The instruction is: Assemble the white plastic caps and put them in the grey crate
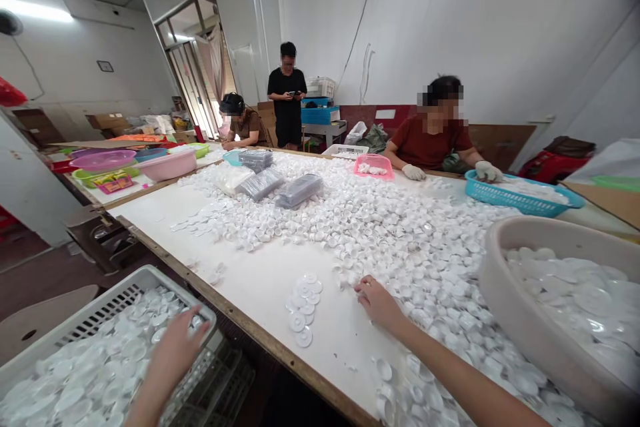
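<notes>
My left hand (176,348) reaches down into a white slatted crate (107,293) full of flat white plastic discs, its fingers spread over them at the crate's right end. My right hand (377,301) rests on the white table (265,280), fingertips touching the near edge of a wide heap of small white plastic caps (380,220). A small cluster of flat clear discs (303,307) lies on the table just left of my right hand. Whether either hand pinches a piece is hidden by the fingers.
A large beige basin (505,293) of discs stands at the right. A seated person in a red shirt with white gloves (430,140) works by a blue basket (520,197) and a pink basket (374,167). Wrapped packs (299,190) lie farther back. Two more people are behind.
</notes>
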Motion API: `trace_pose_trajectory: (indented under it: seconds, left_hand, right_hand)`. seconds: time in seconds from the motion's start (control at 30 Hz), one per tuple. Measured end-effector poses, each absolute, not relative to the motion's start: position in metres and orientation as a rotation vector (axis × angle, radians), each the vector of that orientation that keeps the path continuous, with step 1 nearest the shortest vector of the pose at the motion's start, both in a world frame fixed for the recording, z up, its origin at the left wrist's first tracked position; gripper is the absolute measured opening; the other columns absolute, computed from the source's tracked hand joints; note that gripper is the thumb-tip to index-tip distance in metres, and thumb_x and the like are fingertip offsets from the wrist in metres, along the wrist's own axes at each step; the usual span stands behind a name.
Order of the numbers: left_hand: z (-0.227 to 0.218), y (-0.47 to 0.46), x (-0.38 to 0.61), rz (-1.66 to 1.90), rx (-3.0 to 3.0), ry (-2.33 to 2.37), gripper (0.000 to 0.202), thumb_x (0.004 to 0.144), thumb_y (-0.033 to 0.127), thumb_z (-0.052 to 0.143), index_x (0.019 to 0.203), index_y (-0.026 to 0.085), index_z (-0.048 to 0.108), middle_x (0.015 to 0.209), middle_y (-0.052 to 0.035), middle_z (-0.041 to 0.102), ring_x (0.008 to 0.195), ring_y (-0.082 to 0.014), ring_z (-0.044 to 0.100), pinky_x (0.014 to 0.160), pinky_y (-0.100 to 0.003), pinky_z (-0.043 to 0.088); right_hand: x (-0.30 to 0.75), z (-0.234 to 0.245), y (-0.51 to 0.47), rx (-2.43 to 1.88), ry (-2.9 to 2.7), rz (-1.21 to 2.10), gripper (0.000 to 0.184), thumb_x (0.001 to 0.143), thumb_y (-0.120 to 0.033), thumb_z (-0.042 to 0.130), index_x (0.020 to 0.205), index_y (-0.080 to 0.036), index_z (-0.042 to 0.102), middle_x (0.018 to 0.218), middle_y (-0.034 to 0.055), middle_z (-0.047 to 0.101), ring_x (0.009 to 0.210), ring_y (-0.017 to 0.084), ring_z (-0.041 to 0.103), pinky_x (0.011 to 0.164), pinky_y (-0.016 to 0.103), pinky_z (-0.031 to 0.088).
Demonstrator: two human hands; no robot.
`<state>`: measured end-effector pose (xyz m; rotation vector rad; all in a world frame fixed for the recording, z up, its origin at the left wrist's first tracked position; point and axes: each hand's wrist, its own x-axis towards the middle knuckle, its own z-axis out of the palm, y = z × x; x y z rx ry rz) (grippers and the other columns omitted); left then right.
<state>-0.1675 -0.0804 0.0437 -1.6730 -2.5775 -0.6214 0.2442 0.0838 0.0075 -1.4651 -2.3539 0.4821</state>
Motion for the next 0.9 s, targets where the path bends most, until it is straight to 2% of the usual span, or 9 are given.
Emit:
trace_pose_trajectory:
  seconds: [0.07, 0.17, 0.27, 0.37, 0.53, 0.63, 0.7, 0.83, 0.9]
  left_hand:
    - [0.042, -0.038, -0.103, -0.722, -2.092, -2.427, 0.036, 0.072, 0.035, 0.037, 0.101, 0.018, 0.05, 0.103, -0.0038, 0.055, 0.098, -0.0156, 0.048, 0.087, -0.028, 0.035]
    - [0.039, 0.024, -0.022, -0.747, -2.433, -2.253, 0.03, 0.076, 0.029, 0.036, 0.101, 0.023, 0.05, 0.102, -0.0013, 0.054, 0.095, -0.0128, 0.048, 0.085, -0.024, 0.034]
    - [0.03, 0.065, 0.023, -0.518, -2.388, -2.326, 0.028, 0.074, 0.029, 0.042, 0.098, 0.02, 0.052, 0.098, -0.0053, 0.054, 0.091, -0.0174, 0.049, 0.08, -0.029, 0.035]
    - [0.02, 0.084, 0.039, -0.361, -2.306, -2.388, 0.025, 0.071, 0.03, 0.046, 0.089, 0.015, 0.056, 0.092, -0.01, 0.054, 0.088, -0.0224, 0.049, 0.074, -0.032, 0.037]
    - [0.021, 0.09, 0.035, -0.401, -2.318, -2.396, 0.019, 0.074, 0.024, 0.042, 0.077, 0.014, 0.058, 0.079, -0.0086, 0.057, 0.077, -0.0176, 0.053, 0.067, -0.027, 0.037]
    - [0.035, 0.083, 0.029, -0.5, -2.29, -2.373, 0.029, 0.08, 0.026, 0.029, 0.085, 0.015, 0.054, 0.086, -0.0085, 0.055, 0.082, -0.016, 0.052, 0.073, -0.028, 0.036]
    - [0.043, 0.074, 0.026, -0.703, -2.307, -2.337, 0.033, 0.082, 0.03, 0.023, 0.087, 0.017, 0.053, 0.089, -0.007, 0.054, 0.083, -0.0145, 0.051, 0.074, -0.026, 0.035]
    - [0.036, 0.046, 0.035, -1.205, -2.689, -2.389, 0.033, 0.078, 0.04, 0.03, 0.077, 0.016, 0.053, 0.065, -0.0014, 0.055, 0.058, -0.0108, 0.052, 0.055, -0.021, 0.039]
    - [0.021, 0.032, 0.047, -1.256, -2.819, -2.488, 0.03, 0.075, 0.039, 0.034, 0.074, 0.016, 0.053, 0.055, 0.0006, 0.053, 0.051, -0.0102, 0.05, 0.05, -0.021, 0.037]
  right_hand:
    - [0.24, 0.012, 0.085, -1.475, -2.334, 0.459, 0.024, 0.073, -0.016, 0.037, 0.086, -0.016, 0.057, 0.092, 0.0069, 0.052, 0.082, 0.015, 0.05, 0.073, 0.026, 0.038]
    - [0.232, 0.026, 0.077, -1.471, -2.257, 0.552, 0.023, 0.072, -0.019, 0.041, 0.089, -0.017, 0.056, 0.082, 0.0055, 0.057, 0.076, 0.015, 0.052, 0.07, 0.025, 0.038]
    - [0.22, 0.028, 0.058, -1.462, -2.185, 0.946, 0.02, 0.068, -0.02, 0.048, 0.086, -0.017, 0.056, 0.066, 0.0016, 0.058, 0.058, 0.011, 0.052, 0.056, 0.021, 0.039]
    - [0.209, 0.013, 0.04, -1.486, -2.055, 1.335, 0.017, 0.067, -0.02, 0.048, 0.081, -0.015, 0.056, 0.059, 0.0001, 0.057, 0.045, 0.007, 0.049, 0.043, 0.016, 0.036]
    - [0.202, -0.009, 0.03, -1.587, -1.809, 1.264, 0.022, 0.073, -0.026, 0.039, 0.078, -0.013, 0.056, 0.06, 0.0011, 0.055, 0.037, 0.005, 0.045, 0.036, 0.016, 0.033]
    - [0.206, -0.002, 0.031, -1.599, -1.766, 1.227, 0.023, 0.072, -0.029, 0.042, 0.08, -0.013, 0.056, 0.068, 0.0018, 0.055, 0.036, 0.003, 0.043, 0.035, 0.016, 0.033]
    - [0.212, 0.008, 0.034, -1.654, -1.717, 1.23, 0.023, 0.071, -0.029, 0.044, 0.083, -0.014, 0.056, 0.071, 0.0018, 0.055, 0.034, 0.002, 0.042, 0.034, 0.016, 0.033]
    - [0.226, 0.024, 0.037, -1.608, -1.514, 1.426, 0.027, 0.072, -0.034, 0.044, 0.091, -0.016, 0.052, 0.075, 0.0019, 0.053, 0.037, 0.003, 0.045, 0.033, 0.016, 0.035]
    - [0.23, 0.023, 0.035, -1.518, -1.443, 1.665, 0.032, 0.071, -0.039, 0.047, 0.094, -0.017, 0.05, 0.072, 0.0017, 0.054, 0.041, 0.005, 0.05, 0.036, 0.017, 0.039]
